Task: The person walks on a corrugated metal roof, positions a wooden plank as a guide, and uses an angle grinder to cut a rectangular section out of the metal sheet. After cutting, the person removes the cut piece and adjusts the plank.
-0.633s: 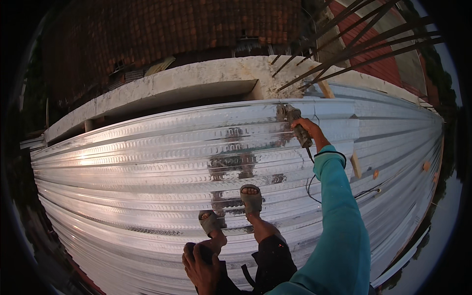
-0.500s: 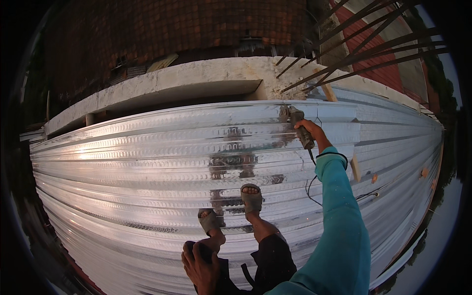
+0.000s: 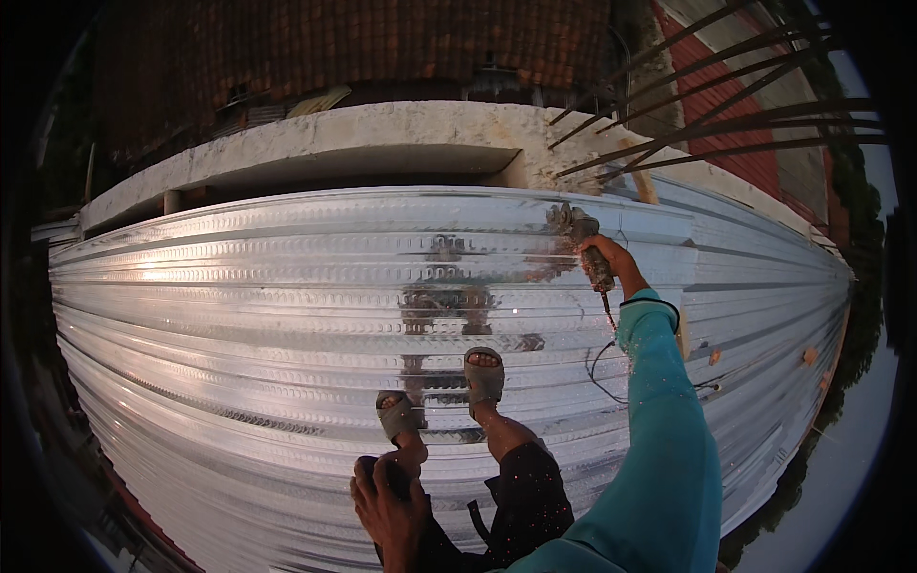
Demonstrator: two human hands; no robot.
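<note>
The left hand (image 3: 394, 516) lies loosely spread over the near knee (image 3: 398, 479), while the right hand (image 3: 614, 260) wraps round a grinder (image 3: 599, 270), its head near the far edge of the ribbed metal sheeting (image 3: 239, 286). Sparks (image 3: 623, 365) fleck the right sleeve (image 3: 659, 420): grinding seems under way, and continuing calls for a steady wrist

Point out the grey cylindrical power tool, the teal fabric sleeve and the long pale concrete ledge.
Grey cylindrical power tool (image 3: 597, 266): head view, on its body.
Teal fabric sleeve (image 3: 669, 420): head view, on its forearm part.
Long pale concrete ledge (image 3: 382, 127): head view, on its upper face.
</note>
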